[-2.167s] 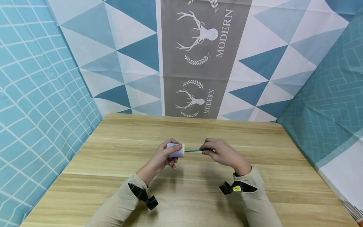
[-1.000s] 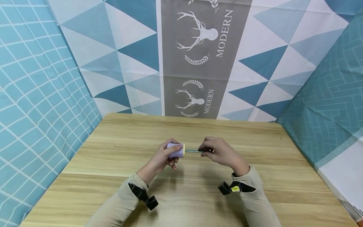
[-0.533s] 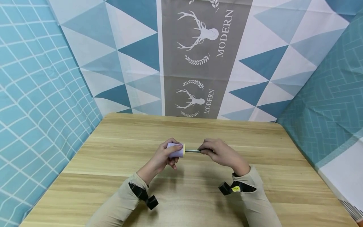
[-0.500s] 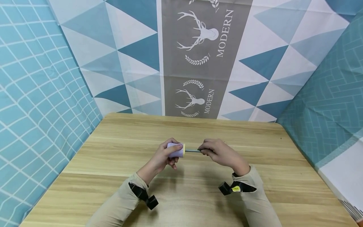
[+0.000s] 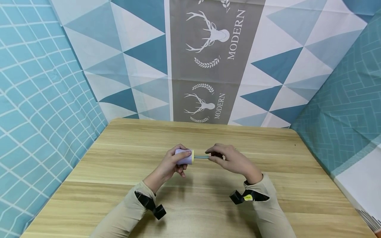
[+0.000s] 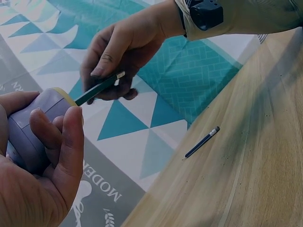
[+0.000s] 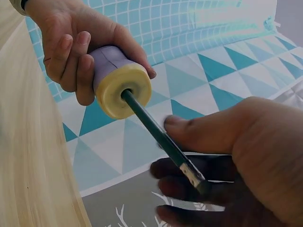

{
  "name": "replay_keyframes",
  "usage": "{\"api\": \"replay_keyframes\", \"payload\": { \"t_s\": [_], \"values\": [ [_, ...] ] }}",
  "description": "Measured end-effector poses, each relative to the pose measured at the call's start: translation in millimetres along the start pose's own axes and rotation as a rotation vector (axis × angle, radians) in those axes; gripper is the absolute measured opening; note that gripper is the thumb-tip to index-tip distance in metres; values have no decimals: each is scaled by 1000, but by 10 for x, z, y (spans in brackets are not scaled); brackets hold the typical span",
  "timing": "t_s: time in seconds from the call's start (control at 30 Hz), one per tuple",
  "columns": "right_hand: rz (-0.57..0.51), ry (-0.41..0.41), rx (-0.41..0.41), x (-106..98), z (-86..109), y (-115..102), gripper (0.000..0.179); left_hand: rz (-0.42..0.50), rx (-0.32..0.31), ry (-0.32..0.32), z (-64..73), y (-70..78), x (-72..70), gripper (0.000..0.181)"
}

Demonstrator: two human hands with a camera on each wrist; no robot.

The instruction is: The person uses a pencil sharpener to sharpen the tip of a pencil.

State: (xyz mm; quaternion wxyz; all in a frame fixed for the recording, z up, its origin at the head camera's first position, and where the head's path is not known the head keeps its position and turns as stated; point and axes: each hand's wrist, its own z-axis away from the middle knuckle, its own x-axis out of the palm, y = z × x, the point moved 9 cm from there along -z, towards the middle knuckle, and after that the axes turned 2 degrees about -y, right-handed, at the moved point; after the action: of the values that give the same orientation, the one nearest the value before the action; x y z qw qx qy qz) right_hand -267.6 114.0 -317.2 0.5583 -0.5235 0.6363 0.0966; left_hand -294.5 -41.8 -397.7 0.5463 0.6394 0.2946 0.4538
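My left hand grips a purple pencil sharpener with a yellow front. A dark green pencil sticks out of the sharpener's hole, its metal band and eraser end towards my right palm. Around that end is my right hand, thumb and fingers parted with the pencil between them. In the right wrist view the right thumb stands a little off the pencil, and the darkened fingers lie behind it. The pencil's point is hidden inside the sharpener.
Both hands are above a wooden table. A second, dark pencil lies on the wood in the left wrist view. Patterned sheets rise behind the table and at both sides. Each sleeve carries a black wrist camera.
My right fingers have spread from the closed pinch on the pencil seen half a second ago; they were also loosened one second ago. The left hand and sharpener stay almost still.
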Motion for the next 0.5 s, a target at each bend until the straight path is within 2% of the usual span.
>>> {"api": "replay_keyframes", "payload": {
  "t_s": [0.13, 0.23, 0.33, 0.5],
  "values": [
    [54, 94, -134, -23, -21, -136, 27, 0, -3, 1, 8, 2, 10, 12],
    [116, 160, -223, -6, -49, -240, 28, -3, -1, 2, 12, 8, 14, 12],
    [166, 199, -247, 33, -75, -298, 26, -7, 0, 1, 9, 6, 10, 12],
    [240, 219, -219, 104, -97, -325, 19, -7, -4, 0, 0, -16, 4, 12]
  ]
}}
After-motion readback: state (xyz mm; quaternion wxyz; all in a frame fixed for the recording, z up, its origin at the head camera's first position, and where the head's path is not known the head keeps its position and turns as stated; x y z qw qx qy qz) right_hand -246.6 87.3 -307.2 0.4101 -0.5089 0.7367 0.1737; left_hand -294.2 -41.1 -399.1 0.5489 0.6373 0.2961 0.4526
